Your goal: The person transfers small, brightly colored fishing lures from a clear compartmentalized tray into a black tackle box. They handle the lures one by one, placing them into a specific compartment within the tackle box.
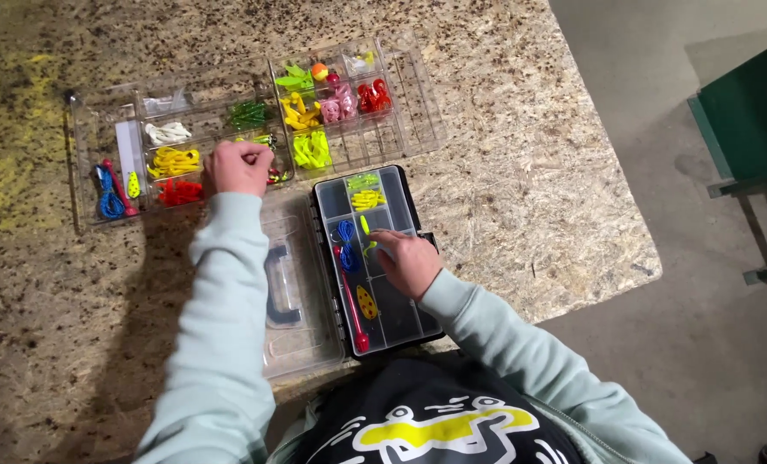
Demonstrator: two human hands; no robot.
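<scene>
My left hand (238, 167) is closed over a compartment of the clear left tackle tray (87, 155), pinching what looks like a small lure beside yellow lures (175, 161) and red lures (179, 192). My right hand (409, 260) rests in the small black tackle box (418, 215), fingers on a yellow-green lure (365, 227). That box also holds a blue lure (346, 234), a long red lure (353, 309) and a yellow spotted lure (366, 302). Its clear lid (298, 344) lies open to the left.
A second clear tray (418, 103) at the back holds green, yellow, pink and red soft lures. Everything sits on a chipboard table (529, 189), whose edge runs to the right. A green metal stand (748, 120) is on the concrete floor at right.
</scene>
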